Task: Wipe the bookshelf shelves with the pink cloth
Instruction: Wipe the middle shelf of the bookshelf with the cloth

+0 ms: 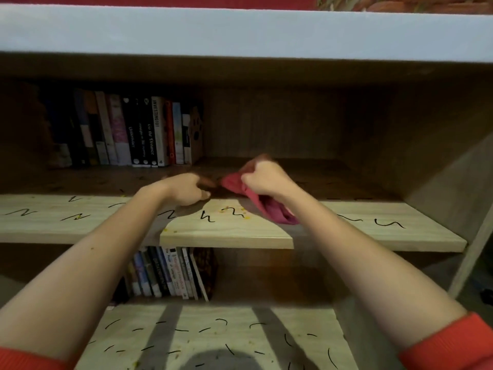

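Left hand (186, 189) and right hand (262, 180) bare, forearms (93, 263) bare, left sleeve (26, 359) and right sleeve (450, 343) red ribbed knit, ending near elbows

Gripped cloth (272, 212) in right hand (266, 180) above scribbled shelf (226, 233). Held left hand (186, 190) near cloth, low over shelf. Noted books (128, 132) rear left.

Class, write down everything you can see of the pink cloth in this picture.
The soft, crumpled pink fabric cloth is bunched in the person's right hand, which grips its middle. One end pokes out left of the fist; the other hangs in folds down to the pale wooden middle shelf, near black scribbles. The left hand points toward its left tip; blur hides any contact.
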Tool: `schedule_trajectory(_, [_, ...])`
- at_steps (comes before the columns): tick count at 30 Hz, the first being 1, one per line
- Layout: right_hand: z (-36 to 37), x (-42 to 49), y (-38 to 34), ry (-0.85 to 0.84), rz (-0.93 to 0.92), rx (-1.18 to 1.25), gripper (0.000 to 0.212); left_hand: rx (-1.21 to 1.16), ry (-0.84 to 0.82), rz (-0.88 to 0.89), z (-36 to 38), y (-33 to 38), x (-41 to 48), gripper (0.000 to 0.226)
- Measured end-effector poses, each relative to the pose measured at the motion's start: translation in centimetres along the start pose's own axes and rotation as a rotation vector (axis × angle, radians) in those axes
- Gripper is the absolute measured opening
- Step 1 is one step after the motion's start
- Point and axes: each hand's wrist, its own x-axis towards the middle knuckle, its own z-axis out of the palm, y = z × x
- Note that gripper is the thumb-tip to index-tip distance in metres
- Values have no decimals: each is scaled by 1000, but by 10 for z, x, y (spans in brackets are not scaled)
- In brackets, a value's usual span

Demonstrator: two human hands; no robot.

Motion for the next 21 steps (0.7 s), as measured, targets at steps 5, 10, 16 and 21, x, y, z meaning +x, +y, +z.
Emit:
schedule_trajectory(5, [-5, 11, 16, 125, 158, -242, 24, 74, 47, -6, 9, -14, -6, 40])
schedule_trajectory(10, [10, -5, 6, -72, -26, -174, 20, 76, 94, -41, 11, -21, 0, 38])
schedule_trajectory(16, [-12, 47, 10, 107, 38, -72, 18, 133, 59, -116, -1, -43, 19, 42])
schedule_trajectory(21, [0, 75, 31, 162, 86, -126, 18, 99, 52, -124, -2, -46, 44, 46])
